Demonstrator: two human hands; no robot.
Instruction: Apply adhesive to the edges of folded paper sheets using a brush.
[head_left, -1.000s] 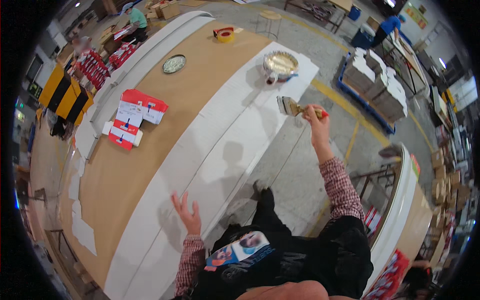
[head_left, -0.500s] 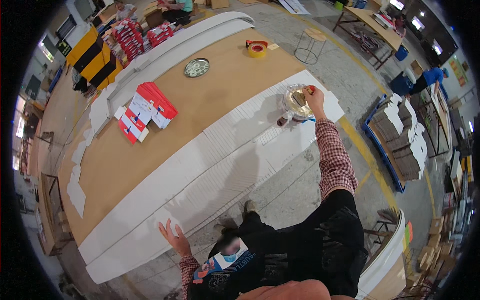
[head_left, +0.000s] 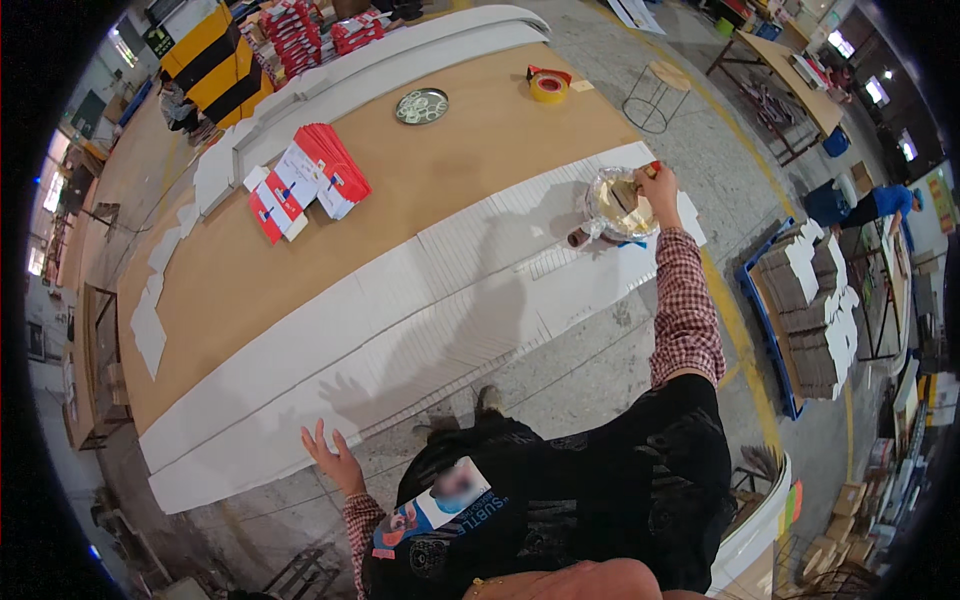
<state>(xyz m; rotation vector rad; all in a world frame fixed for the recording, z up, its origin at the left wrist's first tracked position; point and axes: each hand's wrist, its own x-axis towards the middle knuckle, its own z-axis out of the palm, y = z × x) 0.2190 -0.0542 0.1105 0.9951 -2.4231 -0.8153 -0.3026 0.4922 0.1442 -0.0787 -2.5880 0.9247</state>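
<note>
Near the right end of the table, my right hand [head_left: 657, 188] is closed round the red handle of a brush [head_left: 652, 170]. Its head reaches down into a round bowl [head_left: 596, 212] wrapped in clear film, with something pale and yellowish inside. The bowl stands on long rows of overlapping white card sheets [head_left: 430, 285], which run along the near side of the table. At the lower left my left hand [head_left: 333, 457] hovers by the near edge of these sheets, fingers spread, holding nothing.
Red and white printed cartons [head_left: 318, 175] lie on the brown tabletop [head_left: 440, 160]. Beyond are a round dish of pale rings [head_left: 421, 106] and a yellow tape roll [head_left: 549, 86]. A stool [head_left: 655, 95] and a blue pallet of stacked card [head_left: 800, 310] stand to the right.
The whole view has shifted, with the table sliding slightly in it. My right hand stays over the bowl with the brush; my left hand remains spread near the table edge.
</note>
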